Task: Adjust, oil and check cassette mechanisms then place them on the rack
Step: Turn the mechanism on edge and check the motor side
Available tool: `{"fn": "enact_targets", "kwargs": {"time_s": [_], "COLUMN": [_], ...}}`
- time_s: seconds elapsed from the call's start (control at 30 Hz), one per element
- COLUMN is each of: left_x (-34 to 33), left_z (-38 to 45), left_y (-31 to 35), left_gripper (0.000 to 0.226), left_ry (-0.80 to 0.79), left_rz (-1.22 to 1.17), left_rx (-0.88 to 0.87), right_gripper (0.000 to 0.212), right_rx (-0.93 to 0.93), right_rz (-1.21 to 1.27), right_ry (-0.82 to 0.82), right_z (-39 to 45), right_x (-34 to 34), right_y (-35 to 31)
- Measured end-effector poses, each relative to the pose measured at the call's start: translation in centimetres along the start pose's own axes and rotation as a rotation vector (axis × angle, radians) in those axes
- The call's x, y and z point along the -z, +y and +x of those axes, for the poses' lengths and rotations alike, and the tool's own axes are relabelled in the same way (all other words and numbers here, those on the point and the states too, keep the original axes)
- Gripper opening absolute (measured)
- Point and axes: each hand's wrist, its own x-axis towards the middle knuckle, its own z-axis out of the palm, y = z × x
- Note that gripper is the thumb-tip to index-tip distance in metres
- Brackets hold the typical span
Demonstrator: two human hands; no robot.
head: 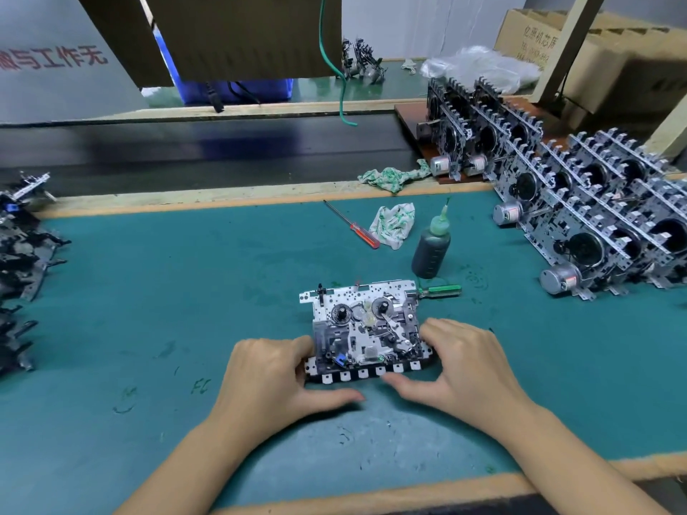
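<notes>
A silver metal cassette mechanism (366, 328) lies flat on the green-matted surface (148, 291), the left hand (277, 381) and right hand (459, 366) gripping its near corners. Just beyond stand a dark oil bottle (431, 250), a red-handled screwdriver (353, 225) and a crumpled rag (394, 224); finished mechanisms (594, 217) line up at right.

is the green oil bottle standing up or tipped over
Upright: the oil bottle stands on its base on the green mat, nozzle pointing up, beyond the cassette mechanism.
</notes>
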Motion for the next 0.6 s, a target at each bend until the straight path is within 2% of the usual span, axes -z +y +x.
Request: {"fn": "enact_targets", "kwargs": {"time_s": [0.1,0.27,0.4,0.47,0.53,0.6], "left_x": [0.0,-0.2,0.3,0.7,1.0,1.2], "left_z": [-0.2,-0.1,-0.1,-0.1,-0.1,0.2], "left_y": [0.0,0.0,-0.1,0.1,0.6,1.3], "left_gripper": [0.061,0.058,0.056,0.055,0.064,0.071], "left_ry": [0.014,0.043,0.015,0.034,0.093,0.142], "left_rz": [0.002,0.023,0.0,-0.056,-0.138,-0.232], "left_rx": [-0.021,0.025,0.046,0.062,0.07,0.118], "right_gripper": [0.052,0.044,0.045,0.046,0.046,0.059], "right_rx": [-0.069,0.049,0.03,-0.04,-0.16,-0.318], "right_rz": [-0.01,0.01,0.06,0.237,0.389,0.5], "right_ry": [0.008,-0.054,-0.099,-0.113,-0.083,-0.022], "right_z": [-0.1,0.2,0.2,0.3,0.5,1.0], "right_x": [0.1,0.5,0.9,1.1,1.4,1.8], "right_y": [-0.6,0.0,0.0,0.0,-0.3,-0.7]}}
